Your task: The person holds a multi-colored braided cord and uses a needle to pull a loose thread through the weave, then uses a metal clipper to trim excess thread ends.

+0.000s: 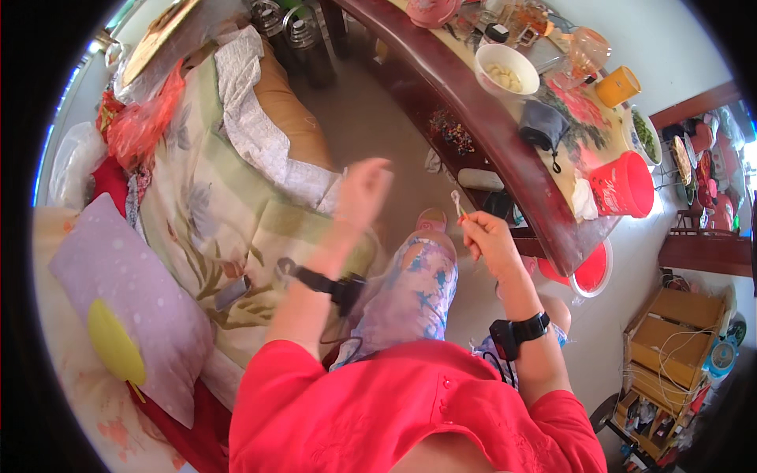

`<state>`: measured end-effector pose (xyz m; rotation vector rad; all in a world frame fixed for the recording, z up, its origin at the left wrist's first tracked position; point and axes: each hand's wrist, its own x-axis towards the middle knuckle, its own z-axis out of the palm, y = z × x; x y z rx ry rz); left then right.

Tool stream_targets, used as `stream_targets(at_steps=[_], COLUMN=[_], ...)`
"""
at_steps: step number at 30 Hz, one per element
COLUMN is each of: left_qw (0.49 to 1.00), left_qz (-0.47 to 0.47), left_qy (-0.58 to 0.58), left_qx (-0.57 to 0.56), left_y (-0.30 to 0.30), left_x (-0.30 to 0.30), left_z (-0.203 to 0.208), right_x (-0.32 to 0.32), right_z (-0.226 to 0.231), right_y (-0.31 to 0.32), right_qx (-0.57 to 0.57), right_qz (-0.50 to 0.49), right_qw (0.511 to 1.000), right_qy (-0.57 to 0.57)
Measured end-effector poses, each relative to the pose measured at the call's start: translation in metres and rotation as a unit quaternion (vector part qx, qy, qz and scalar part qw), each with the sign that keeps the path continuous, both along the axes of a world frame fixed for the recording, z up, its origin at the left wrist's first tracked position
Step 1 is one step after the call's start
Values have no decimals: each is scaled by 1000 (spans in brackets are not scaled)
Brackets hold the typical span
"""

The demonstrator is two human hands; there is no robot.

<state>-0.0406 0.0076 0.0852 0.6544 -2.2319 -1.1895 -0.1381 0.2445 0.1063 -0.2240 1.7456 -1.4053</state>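
Note:
My right hand [487,239] is raised in front of my knee and pinches a small thin stick-like thing [458,203] with a pale tip and an orange shaft. My left hand [361,191] is lifted over the edge of the bed, blurred by motion, fingers together and holding nothing that I can see. Both wrists wear black bands. My leg in patterned purple-blue trousers [410,292] lies between the two hands.
A long dark wooden table [505,150] runs on the right with a white bowl [506,69], a grey pouch [542,124], a yellow cup [617,86] and a red bucket [625,185]. A bed with floral sheet [213,205] and lilac pillow [126,292] lies left.

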Motion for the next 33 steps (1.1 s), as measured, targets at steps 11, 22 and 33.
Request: stream_targets(at_steps=[11, 22, 33], left_qw=[988, 992, 992], left_qz=[141, 128, 15], left_qy=[-3, 17, 1], left_qx=[54, 0, 124], left_y=[-155, -152, -134], left_x=[55, 53, 44], left_z=[-71, -68, -46], right_x=[-93, -78, -22], right_z=[-78, -86, -50], right_y=[-84, -157, -242], right_qx=[-85, -91, -19], right_qz=[-32, 26, 272], right_qw=[986, 986, 959], right_qy=[-136, -138, -77])
